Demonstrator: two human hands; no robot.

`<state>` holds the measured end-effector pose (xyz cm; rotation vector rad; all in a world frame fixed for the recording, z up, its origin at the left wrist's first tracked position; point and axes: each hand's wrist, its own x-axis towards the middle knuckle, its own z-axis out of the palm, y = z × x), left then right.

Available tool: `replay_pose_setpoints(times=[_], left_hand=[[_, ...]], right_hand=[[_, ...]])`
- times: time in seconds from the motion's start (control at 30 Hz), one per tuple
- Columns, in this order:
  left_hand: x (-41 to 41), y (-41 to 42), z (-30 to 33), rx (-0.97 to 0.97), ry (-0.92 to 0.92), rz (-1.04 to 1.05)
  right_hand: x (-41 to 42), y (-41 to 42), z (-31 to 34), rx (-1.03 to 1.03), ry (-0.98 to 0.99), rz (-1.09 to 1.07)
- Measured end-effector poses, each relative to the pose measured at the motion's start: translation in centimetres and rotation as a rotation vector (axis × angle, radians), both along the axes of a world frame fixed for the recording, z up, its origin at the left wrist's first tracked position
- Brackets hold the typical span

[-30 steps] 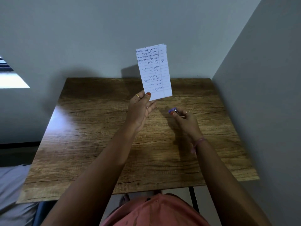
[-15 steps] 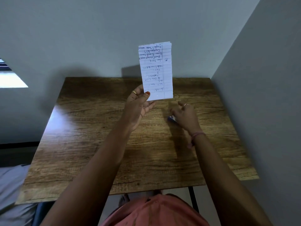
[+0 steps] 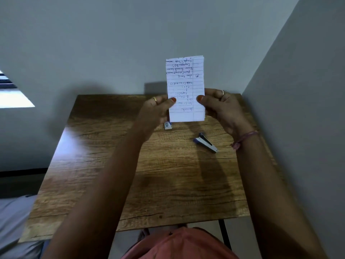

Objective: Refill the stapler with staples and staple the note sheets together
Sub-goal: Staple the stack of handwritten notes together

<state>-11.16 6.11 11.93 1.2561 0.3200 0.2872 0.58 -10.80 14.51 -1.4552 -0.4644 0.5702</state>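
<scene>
I hold the folded, lined note sheets (image 3: 185,86) upright above the far part of the wooden table (image 3: 145,174). My left hand (image 3: 156,113) pinches their left edge, and my right hand (image 3: 221,107) pinches their right edge. The handwriting on them is upside down. A small blue and silver stapler (image 3: 205,142) lies on the table below my right hand, touched by neither hand. A little staple box (image 3: 167,125) sits on the table just under the sheets, partly hidden by my left hand.
Grey walls close in behind the table and along its right side. A bright window (image 3: 13,94) is at the left. A black table leg (image 3: 225,234) shows near my lap.
My right hand set the stapler down on the table and rose to grip the right edge of the sheets. The sheets now sit lower, between both hands.
</scene>
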Motion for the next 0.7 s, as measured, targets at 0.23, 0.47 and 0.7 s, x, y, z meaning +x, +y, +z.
replay_pose_setpoints(times=[0.23, 0.47, 0.7], left_hand=[[0.3, 1.5, 2.6, 0.117, -0.02, 0.062], [0.3, 1.9, 3.5, 0.152, -0.004, -0.024], [0.3, 2.2, 4.0, 0.131, 0.009, -0.143]], right_hand=[[0.6, -0.2, 0.1, -0.064, -0.051, 0.062], [0.8, -0.3, 0.8, -0.022, -0.012, 0.119], [0.7, -0.7, 0.5, 0.082, 0.058, 0.178]])
